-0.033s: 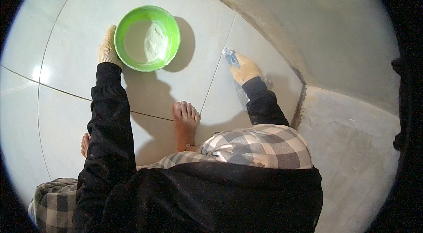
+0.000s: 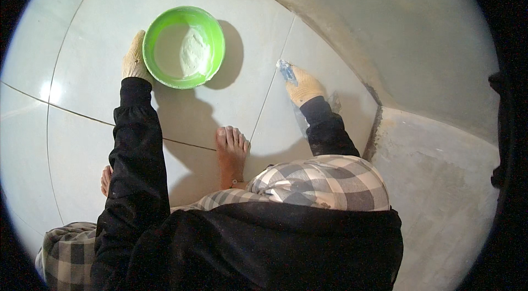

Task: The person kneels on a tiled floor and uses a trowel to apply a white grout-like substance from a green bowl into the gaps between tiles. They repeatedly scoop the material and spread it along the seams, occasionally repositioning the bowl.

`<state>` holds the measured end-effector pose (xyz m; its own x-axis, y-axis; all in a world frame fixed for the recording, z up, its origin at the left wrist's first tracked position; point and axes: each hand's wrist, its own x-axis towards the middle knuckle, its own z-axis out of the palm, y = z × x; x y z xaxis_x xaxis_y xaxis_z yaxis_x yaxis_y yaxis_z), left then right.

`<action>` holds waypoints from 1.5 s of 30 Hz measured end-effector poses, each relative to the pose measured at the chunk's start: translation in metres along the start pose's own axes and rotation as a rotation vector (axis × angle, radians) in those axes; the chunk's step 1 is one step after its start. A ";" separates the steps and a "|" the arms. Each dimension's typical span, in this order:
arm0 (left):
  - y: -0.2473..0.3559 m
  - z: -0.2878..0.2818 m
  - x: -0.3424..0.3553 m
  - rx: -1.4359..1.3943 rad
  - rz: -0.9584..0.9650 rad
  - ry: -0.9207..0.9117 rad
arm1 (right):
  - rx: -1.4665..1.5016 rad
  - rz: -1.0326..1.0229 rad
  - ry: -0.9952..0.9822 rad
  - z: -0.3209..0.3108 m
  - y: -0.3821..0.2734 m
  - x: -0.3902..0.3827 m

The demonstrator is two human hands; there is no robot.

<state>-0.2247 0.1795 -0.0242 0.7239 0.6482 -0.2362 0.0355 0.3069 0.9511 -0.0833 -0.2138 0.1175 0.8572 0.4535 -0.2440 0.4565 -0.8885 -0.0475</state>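
Your left hand point(image 2: 135, 61) lies open against the green bowl point(image 2: 183, 47) of pale paste, just right of it: light, sloshy, grip its rim. Your right hand point(image 2: 304, 87) clamps a stiff scraper point(image 2: 286, 71) on the floor point(image 2: 247, 93).

Nothing has shifted since the earlier picture. The left hand point(image 2: 135, 60) still rests against the green bowl point(image 2: 183, 47), and the right hand point(image 2: 304, 86) still holds the blue tool point(image 2: 286, 71) on the tile joint right of that bowl.

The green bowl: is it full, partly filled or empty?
Partly filled: the green bowl stands upright on the tiled floor, holding a white heap, inner walls showing.
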 end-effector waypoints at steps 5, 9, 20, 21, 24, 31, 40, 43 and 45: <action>0.007 0.000 -0.004 0.002 0.004 -0.029 | -0.300 -0.168 0.144 0.035 -0.029 -0.016; 0.022 0.009 -0.007 -0.178 -0.161 0.041 | -0.281 -0.108 -0.183 0.035 -0.029 -0.040; 0.011 0.008 -0.004 -0.180 -0.031 0.129 | -0.332 -0.010 -0.280 -0.028 -0.027 0.046; 0.010 0.008 -0.004 -0.222 -0.037 0.136 | -0.346 -0.048 -0.253 -0.025 -0.034 0.042; 0.010 0.007 -0.003 0.011 0.177 0.092 | -0.334 -0.105 -0.303 -0.018 -0.042 0.013; 0.008 0.011 0.000 -0.120 -0.067 0.152 | -0.409 -0.256 -0.486 -0.031 -0.011 0.004; 0.008 0.006 -0.004 0.464 0.213 0.089 | -0.412 -0.165 -0.327 0.029 -0.044 -0.066; 0.008 0.009 0.002 -0.082 -0.091 0.129 | -0.369 -0.184 -0.507 -0.006 -0.018 -0.038; 0.006 0.007 0.002 0.270 0.082 0.098 | -0.252 -0.068 -0.515 -0.025 -0.008 0.001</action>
<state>-0.2177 0.1777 -0.0179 0.6621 0.7317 -0.1617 0.1709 0.0627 0.9833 -0.0805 -0.2041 0.1423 0.6260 0.3599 -0.6918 0.6034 -0.7855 0.1373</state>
